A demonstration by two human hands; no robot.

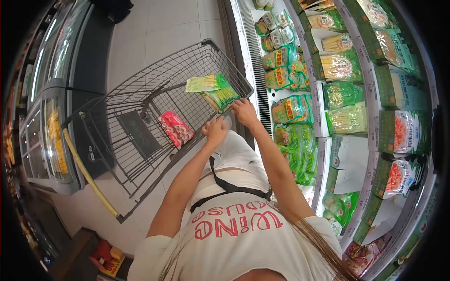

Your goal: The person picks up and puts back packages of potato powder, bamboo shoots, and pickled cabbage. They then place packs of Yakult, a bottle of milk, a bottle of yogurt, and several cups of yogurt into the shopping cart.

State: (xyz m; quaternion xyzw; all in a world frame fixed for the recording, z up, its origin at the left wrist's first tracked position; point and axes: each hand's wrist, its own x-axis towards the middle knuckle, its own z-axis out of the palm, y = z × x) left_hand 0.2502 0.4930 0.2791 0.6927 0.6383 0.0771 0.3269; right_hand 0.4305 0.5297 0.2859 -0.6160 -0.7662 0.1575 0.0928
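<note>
A grey wire shopping cart (140, 79) stands in front of me, turned sideways, with its yellow handle (89, 173) at the left. My left hand (215, 130) has its fingers curled over the near side rim. Farther along that rim, close to the cart's right corner, my right hand (243, 113) is bent over the edge. Just beyond my right fingers, a green bag of vegetables (222, 93) lies in the basket, overlapped by a pale yellow-green packet (201, 83). A pink-red package (176, 129) rests lower in the basket, left of my left hand.
A refrigerated shelf (323, 110) full of packaged mushrooms and greens rises close on my right. Bags with orange and green print (287, 70) fill its lowest level. Freezer cabinets (56, 117) line the left. Pale floor tiles (164, 23) run between them.
</note>
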